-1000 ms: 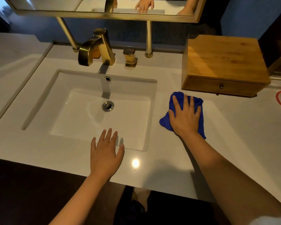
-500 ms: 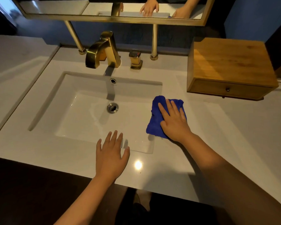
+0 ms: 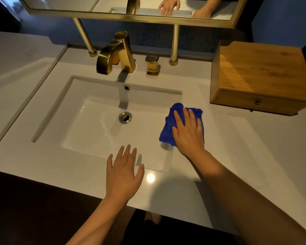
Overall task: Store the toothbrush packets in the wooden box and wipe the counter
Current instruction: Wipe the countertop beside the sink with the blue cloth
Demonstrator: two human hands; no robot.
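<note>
On the white bathroom counter (image 3: 245,147), the right hand (image 3: 188,134) is pressing flat on a blue cloth (image 3: 168,131) while the left hand (image 3: 124,175) is resting spread-fingered, holding nothing; no writing is legible.

A bathroom: a white sink (image 3: 88,110) sunk in a pale tabletop (image 3: 254,147), brass faucet (image 3: 116,53) and mirror (image 3: 60,3) at the far side.

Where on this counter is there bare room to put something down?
The counter lies bare in front of the wooden box, and left of the sink. It is crowded by the sink's right rim, where the right hand presses the blue cloth.
</note>
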